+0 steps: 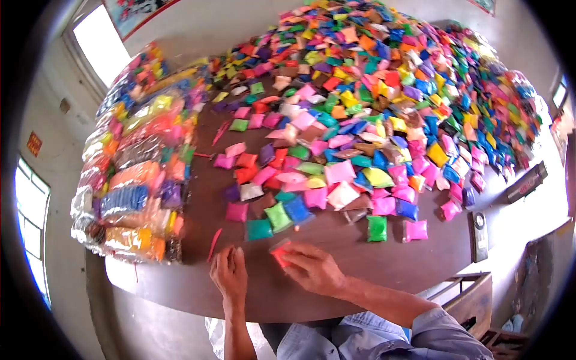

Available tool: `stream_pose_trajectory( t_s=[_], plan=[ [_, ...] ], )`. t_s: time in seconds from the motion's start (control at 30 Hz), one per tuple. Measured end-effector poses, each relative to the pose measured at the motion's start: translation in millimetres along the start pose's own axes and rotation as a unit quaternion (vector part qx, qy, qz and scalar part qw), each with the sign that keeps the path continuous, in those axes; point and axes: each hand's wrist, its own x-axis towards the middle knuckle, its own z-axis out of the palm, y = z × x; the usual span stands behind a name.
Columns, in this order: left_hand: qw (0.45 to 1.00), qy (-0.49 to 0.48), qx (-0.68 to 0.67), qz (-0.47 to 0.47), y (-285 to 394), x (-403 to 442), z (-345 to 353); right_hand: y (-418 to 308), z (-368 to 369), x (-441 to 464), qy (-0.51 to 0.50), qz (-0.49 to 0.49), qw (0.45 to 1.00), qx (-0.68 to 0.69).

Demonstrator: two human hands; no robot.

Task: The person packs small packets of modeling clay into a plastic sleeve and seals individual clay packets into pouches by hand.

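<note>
My right hand (314, 268) pinches a small clear plastic packet with soft-looking red filling (280, 254), just above the brown table. To its left, my left hand (229, 271) is closed, its fingers curled and pressed together. Whatever those fingers hold, if anything, is hidden. A thin pink strip (214, 245) lies beside the left fingertips. Beyond my hands are a teal packet (259, 229), a light green packet (278, 216) and a blue packet (296, 210) at the near edge of a large pile of coloured packets (360, 120).
Large clear bags of sorted coloured packets (129, 186) are stacked along the table's left side. A green packet (377, 228) and a pink packet (415, 230) lie at the pile's front. A dark box (526, 182) and a narrow metallic object (479, 236) sit at the right edge.
</note>
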Motion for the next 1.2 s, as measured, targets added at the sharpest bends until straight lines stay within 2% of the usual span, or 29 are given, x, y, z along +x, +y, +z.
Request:
stream_pose_trajectory(
  t_s=[0.03,0.1,0.2,0.27,0.33,0.37,0.47,0.53,0.6,0.67,0.73,0.77,0.87,0.93,1.03,1.1,1.13,1.2],
  plan=[
    [1.000,-0.010,-0.007,0.005,13.7,-10.0,2.1,-0.1,-0.5,0.7,0.013,-0.001,1.000,0.022],
    [0.959,-0.077,-0.174,-0.212,41.0,-26.5,6.0,-1.3,-1.6,1.0,0.026,0.003,0.998,0.052],
    [0.929,-0.131,-0.256,-0.233,59.5,-31.5,6.3,3.5,1.7,-3.0,0.013,0.010,0.998,0.064],
    [0.934,-0.143,-0.233,-0.230,77.1,-30.6,14.4,-0.3,-3.1,-2.7,0.010,0.009,0.996,0.089],
    [0.943,-0.070,-0.248,-0.212,79.4,-35.2,26.7,-12.3,-10.0,0.1,-0.007,0.094,0.990,0.103],
    [0.931,-0.050,-0.274,-0.234,81.5,-37.1,28.2,-12.0,-10.0,0.3,-0.001,0.097,0.990,0.101],
    [0.918,-0.092,-0.283,-0.261,74.4,-44.7,19.7,-5.3,-8.5,1.6,0.027,0.125,0.988,0.090],
    [0.916,-0.099,-0.294,-0.255,77.0,-50.4,20.1,5.3,-8.0,4.7,-0.049,0.152,0.978,0.133],
    [0.944,-0.061,-0.253,-0.204,76.3,-55.2,23.7,7.4,-3.9,4.5,-0.041,0.140,0.978,0.148],
    [0.938,-0.071,-0.265,-0.212,84.4,-56.0,24.9,7.8,-0.2,5.2,-0.034,0.125,0.978,0.161],
    [0.938,-0.041,-0.268,-0.217,91.4,-56.3,30.3,7.6,1.0,5.5,0.006,0.132,0.973,0.188],
    [0.943,-0.098,-0.237,-0.212,93.6,-55.1,22.3,7.9,-0.1,4.4,0.010,0.133,0.974,0.184],
    [0.949,-0.108,-0.231,-0.187,95.9,-56.7,26.2,5.3,-7.6,5.6,-0.007,0.172,0.962,0.212],
    [0.946,-0.132,-0.236,-0.180,90.4,-57.9,26.3,4.9,-8.3,6.5,0.011,0.117,0.968,0.220],
    [0.950,-0.120,-0.223,-0.182,81.9,-64.5,30.8,13.4,1.2,4.3,-0.004,0.095,0.976,0.194],
    [0.971,-0.075,-0.119,-0.193,77.2,-70.6,31.4,11.2,5.1,6.1,0.027,0.060,0.976,0.207],
    [0.971,-0.077,-0.119,-0.194,74.6,-73.9,31.2,9.3,3.7,5.8,0.029,0.062,0.976,0.205],
    [0.985,-0.043,-0.069,-0.154,72.9,-77.8,31.7,8.1,0.7,5.0,-0.069,0.119,0.974,0.180]
  ],
)
